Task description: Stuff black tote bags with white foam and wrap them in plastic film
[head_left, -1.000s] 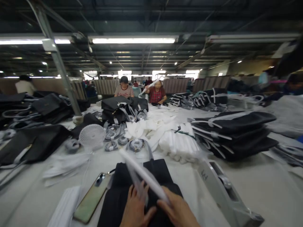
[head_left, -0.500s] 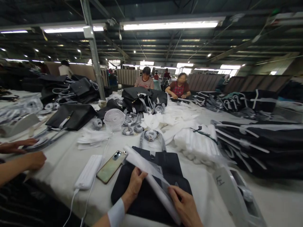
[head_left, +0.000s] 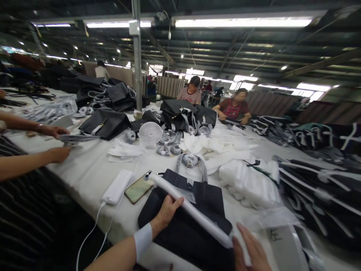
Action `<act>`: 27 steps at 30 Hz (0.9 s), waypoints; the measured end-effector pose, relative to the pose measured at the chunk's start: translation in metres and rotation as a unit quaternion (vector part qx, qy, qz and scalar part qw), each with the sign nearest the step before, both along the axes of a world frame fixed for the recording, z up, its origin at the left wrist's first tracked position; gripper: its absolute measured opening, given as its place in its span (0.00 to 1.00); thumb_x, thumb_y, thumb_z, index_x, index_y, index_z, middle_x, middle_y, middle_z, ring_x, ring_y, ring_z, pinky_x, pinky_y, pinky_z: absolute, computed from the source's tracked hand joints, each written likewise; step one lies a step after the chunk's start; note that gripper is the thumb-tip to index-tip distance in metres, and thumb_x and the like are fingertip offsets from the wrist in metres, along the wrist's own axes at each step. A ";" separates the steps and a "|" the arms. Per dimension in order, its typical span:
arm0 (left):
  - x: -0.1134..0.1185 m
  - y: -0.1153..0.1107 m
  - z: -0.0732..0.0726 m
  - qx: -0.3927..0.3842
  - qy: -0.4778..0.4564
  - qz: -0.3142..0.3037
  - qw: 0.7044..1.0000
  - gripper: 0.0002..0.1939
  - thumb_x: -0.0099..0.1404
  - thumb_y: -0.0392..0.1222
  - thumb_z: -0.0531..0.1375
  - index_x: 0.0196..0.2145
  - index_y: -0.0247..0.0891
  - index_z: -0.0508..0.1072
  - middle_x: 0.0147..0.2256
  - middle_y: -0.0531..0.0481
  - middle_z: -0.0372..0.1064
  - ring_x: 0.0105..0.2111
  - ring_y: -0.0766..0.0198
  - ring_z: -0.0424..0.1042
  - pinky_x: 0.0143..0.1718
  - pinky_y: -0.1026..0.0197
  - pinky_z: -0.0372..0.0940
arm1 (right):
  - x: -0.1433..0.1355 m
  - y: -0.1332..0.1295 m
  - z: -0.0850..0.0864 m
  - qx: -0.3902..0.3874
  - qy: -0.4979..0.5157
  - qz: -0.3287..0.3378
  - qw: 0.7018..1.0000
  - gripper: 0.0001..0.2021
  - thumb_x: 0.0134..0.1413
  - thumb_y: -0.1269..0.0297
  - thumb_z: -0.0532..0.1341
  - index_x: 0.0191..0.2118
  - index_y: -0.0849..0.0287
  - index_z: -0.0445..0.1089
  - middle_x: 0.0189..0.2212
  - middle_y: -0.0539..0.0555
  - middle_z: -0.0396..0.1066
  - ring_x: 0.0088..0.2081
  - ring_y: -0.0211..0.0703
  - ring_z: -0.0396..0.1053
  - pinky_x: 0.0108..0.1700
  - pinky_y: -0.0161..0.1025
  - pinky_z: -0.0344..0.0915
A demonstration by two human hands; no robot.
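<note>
A black bag lies flat on the white-covered table, its wrapped handle toward the far side. Across it runs a long white roll, slanting down to the right. My left hand grips the roll near its upper half, thumb on top. At the roll's lower right end is my right hand, blurred, with its fingers stretched and apart. A coiled strap rests inside the handle's loop.
Left of the bag are a phone and a white power strip. A white fan stands beyond. Packed white rolls and stacked black pieces lie right. Another person's hands work at the left.
The view has swung left. The white sheet edge is now wrapped into a tighter roll. My right hand has opened and moved to the roll's lower end; my left hand keeps its grip.
</note>
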State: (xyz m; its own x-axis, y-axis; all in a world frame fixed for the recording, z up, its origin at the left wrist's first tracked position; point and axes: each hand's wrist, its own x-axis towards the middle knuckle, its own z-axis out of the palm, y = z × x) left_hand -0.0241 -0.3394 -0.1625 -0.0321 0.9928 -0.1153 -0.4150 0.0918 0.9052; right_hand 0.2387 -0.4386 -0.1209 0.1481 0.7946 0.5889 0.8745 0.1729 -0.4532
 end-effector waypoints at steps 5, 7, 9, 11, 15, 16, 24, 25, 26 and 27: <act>0.003 -0.003 0.007 0.001 -0.063 -0.013 0.998 0.24 0.49 0.53 0.71 0.37 0.33 0.73 0.34 0.43 0.76 0.40 0.51 0.73 0.48 0.52 0.63 | -0.074 0.049 -0.014 -0.016 -0.221 0.175 0.959 0.19 0.67 0.56 0.47 0.53 0.57 0.69 0.36 0.59 0.76 0.34 0.49 0.73 0.37 0.44 0.70; 0.002 0.001 0.016 0.006 -0.107 0.002 0.994 0.26 0.53 0.59 0.67 0.38 0.35 0.70 0.34 0.43 0.76 0.40 0.52 0.74 0.46 0.52 0.65 | -0.074 0.057 -0.023 -0.006 -0.263 0.165 0.951 0.19 0.68 0.58 0.46 0.51 0.58 0.70 0.30 0.57 0.74 0.29 0.47 0.71 0.31 0.42 0.67; -0.006 0.010 0.030 0.006 -0.184 0.036 0.982 0.26 0.57 0.63 0.63 0.39 0.37 0.68 0.35 0.43 0.76 0.39 0.53 0.75 0.44 0.51 0.67 | -0.063 0.059 -0.029 0.017 -0.273 0.178 0.945 0.18 0.67 0.58 0.48 0.52 0.58 0.69 0.29 0.56 0.73 0.28 0.46 0.70 0.31 0.41 0.67; -0.027 0.024 0.050 0.004 -0.261 0.091 0.961 0.24 0.59 0.61 0.62 0.37 0.36 0.68 0.34 0.42 0.76 0.35 0.55 0.75 0.40 0.52 0.68 | -0.049 0.057 -0.030 0.030 -0.261 0.207 0.942 0.18 0.67 0.57 0.49 0.55 0.56 0.67 0.31 0.56 0.73 0.30 0.46 0.71 0.33 0.41 0.68; -0.101 0.056 0.090 0.034 -0.290 0.221 0.931 0.12 0.67 0.48 0.58 0.31 0.37 0.66 0.25 0.53 0.70 0.24 0.66 0.70 0.32 0.61 0.67 | -0.038 0.053 -0.030 0.021 -0.239 0.234 0.942 0.20 0.66 0.56 0.51 0.60 0.53 0.61 0.36 0.57 0.74 0.34 0.47 0.72 0.37 0.41 0.69; -0.122 0.063 0.098 0.044 -0.283 0.243 0.927 0.10 0.68 0.44 0.56 0.30 0.37 0.66 0.24 0.54 0.68 0.23 0.68 0.69 0.32 0.62 0.67 | -0.038 0.054 -0.031 0.019 -0.238 0.232 0.943 0.20 0.66 0.56 0.51 0.60 0.53 0.60 0.36 0.57 0.74 0.34 0.47 0.72 0.37 0.41 0.69; -0.261 0.050 0.128 0.030 -0.113 0.424 0.898 0.18 0.73 0.36 0.38 0.33 0.38 0.63 0.27 0.52 0.65 0.28 0.69 0.70 0.39 0.61 0.69 | -0.046 0.060 -0.030 0.023 -0.242 0.227 0.943 0.19 0.67 0.56 0.49 0.58 0.54 0.62 0.33 0.54 0.74 0.32 0.44 0.72 0.36 0.39 0.68; -0.270 0.042 0.125 0.013 -0.076 0.441 0.894 0.18 0.73 0.37 0.36 0.34 0.37 0.63 0.29 0.50 0.67 0.31 0.67 0.71 0.40 0.58 0.69 | -0.046 0.060 -0.030 0.024 -0.242 0.222 0.944 0.19 0.67 0.55 0.49 0.58 0.54 0.62 0.33 0.54 0.73 0.32 0.44 0.71 0.35 0.38 0.67; -0.277 0.034 0.122 -0.002 -0.034 0.460 0.887 0.18 0.73 0.39 0.37 0.36 0.37 0.64 0.32 0.47 0.68 0.34 0.64 0.72 0.42 0.55 0.69 | -0.047 0.060 -0.029 0.026 -0.242 0.215 0.946 0.18 0.67 0.55 0.48 0.57 0.55 0.63 0.32 0.53 0.73 0.31 0.43 0.71 0.34 0.38 0.67; -0.281 0.024 0.117 -0.015 0.016 0.482 0.876 0.15 0.73 0.41 0.40 0.40 0.36 0.64 0.36 0.45 0.68 0.37 0.61 0.72 0.44 0.52 0.68 | -0.047 0.060 -0.029 0.028 -0.244 0.206 0.947 0.19 0.68 0.55 0.48 0.56 0.56 0.64 0.31 0.53 0.73 0.30 0.42 0.71 0.34 0.37 0.67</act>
